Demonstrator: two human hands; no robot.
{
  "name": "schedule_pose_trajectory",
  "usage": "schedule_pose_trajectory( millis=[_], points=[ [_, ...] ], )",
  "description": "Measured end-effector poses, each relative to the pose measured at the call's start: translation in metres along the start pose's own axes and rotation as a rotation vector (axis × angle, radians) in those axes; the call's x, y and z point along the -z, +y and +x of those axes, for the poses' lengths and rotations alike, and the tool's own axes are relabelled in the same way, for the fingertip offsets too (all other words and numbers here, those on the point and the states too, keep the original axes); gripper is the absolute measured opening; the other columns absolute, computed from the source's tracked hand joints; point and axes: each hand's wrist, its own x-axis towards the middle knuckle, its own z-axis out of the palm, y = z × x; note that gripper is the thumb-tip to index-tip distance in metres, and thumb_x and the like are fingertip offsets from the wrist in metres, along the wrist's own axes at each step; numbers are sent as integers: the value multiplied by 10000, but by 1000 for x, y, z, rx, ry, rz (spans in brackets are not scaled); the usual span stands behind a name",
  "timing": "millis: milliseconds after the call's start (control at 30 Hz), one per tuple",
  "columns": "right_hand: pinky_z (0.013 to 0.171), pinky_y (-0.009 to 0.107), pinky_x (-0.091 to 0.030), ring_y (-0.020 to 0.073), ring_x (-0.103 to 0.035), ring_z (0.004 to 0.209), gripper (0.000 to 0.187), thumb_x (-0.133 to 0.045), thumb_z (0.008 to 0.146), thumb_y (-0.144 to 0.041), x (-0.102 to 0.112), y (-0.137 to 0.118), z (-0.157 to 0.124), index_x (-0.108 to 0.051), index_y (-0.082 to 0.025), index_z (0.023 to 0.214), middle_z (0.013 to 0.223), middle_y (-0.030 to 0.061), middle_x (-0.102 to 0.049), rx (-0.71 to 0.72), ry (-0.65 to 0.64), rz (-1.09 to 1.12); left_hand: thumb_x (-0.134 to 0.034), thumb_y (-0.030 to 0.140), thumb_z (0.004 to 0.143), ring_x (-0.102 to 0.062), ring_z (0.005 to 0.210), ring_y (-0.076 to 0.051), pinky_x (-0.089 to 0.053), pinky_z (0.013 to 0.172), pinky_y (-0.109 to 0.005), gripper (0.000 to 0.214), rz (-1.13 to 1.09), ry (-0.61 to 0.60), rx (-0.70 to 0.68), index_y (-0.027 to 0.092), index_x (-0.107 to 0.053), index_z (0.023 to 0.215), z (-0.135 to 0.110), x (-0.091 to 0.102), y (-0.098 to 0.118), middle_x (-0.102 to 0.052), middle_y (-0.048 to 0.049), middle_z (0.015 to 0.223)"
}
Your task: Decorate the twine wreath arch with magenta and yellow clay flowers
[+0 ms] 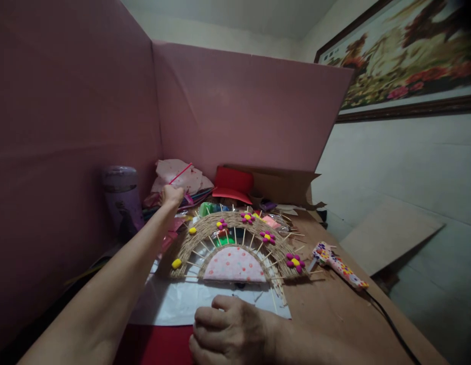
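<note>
My left hand (172, 195) reaches far forward over the table and is closed on a thin pink stick (181, 173) that points up to the right. My right hand (229, 329) rests near the front edge on a white plastic sheet (174, 304), fingers curled, with nothing visible in it. Between the hands lies a half-round woven craft piece (235, 243) of twine and toothpicks, with a pink dotted centre and pink-and-yellow clay flowers (295, 262).
A patterned glue gun (336, 263) with a black cord lies on the wooden table to the right. A purple bottle (123, 200) stands at the left. Pink fabric (178, 177), a red box (233, 185) and cardboard sit at the back. Pink panels wall the left and back.
</note>
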Motion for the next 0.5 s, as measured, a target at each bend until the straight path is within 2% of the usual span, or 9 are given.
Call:
schedule_pose_trajectory(
  millis=[67,133,200,267,367,433,500],
  points=[
    [474,269,-329,124,-517,639,108,-527,823,-172,1,0,0,-622,-136,785,673,3,-613,-38,42,-5,-491,298,728,-537,762,-217,-352,627,-304,226,9,125,-42,114,-622,731,-13,6,17,-609,-95,709],
    [553,280,-414,146,-557,727,108,-515,818,-172,2,0,-2,-617,-148,842,772,28,-645,-148,130,6,-475,336,723,-523,697,-184,-331,588,-279,252,-2,144,-89,136,-627,710,-31,9,32,-585,-58,660],
    [693,310,-477,177,-572,880,170,-488,832,-178,4,1,-5,-594,-164,964,931,68,-638,-327,261,52,-486,337,697,-502,624,-149,-316,553,-252,226,-19,131,-141,157,-619,661,-53,11,43,-552,-20,593],
    [807,350,-482,195,-548,985,252,-449,851,-171,5,2,-10,-536,-174,1087,1045,100,-582,-531,395,107,-507,338,669,-470,564,-132,-297,517,-237,208,-49,48,-241,168,-594,586,-79,13,47,-510,6,525],
    [825,370,-478,198,-527,998,274,-423,866,-151,5,5,-16,-467,-191,1134,1093,110,-503,-797,544,144,-521,326,652,-440,517,-119,-277,489,-230,204,-97,-83,-355,172,-561,525,-123,16,45,-482,20,484],
    [764,346,-488,186,-532,933,242,-423,876,-176,4,8,-18,-451,-194,1116,1094,108,-478,-894,594,180,-527,311,653,-429,500,-111,-278,484,-225,210,-143,-157,-380,173,-533,495,-151,18,40,-470,26,466],
    [715,328,-485,174,-532,853,205,-419,886,-230,3,9,-17,-451,-191,1085,1036,93,-489,-921,599,243,-538,316,672,-429,490,-105,-284,476,-218,230,-237,-212,-368,174,-510,493,-173,16,34,-473,29,467]
  ],
)
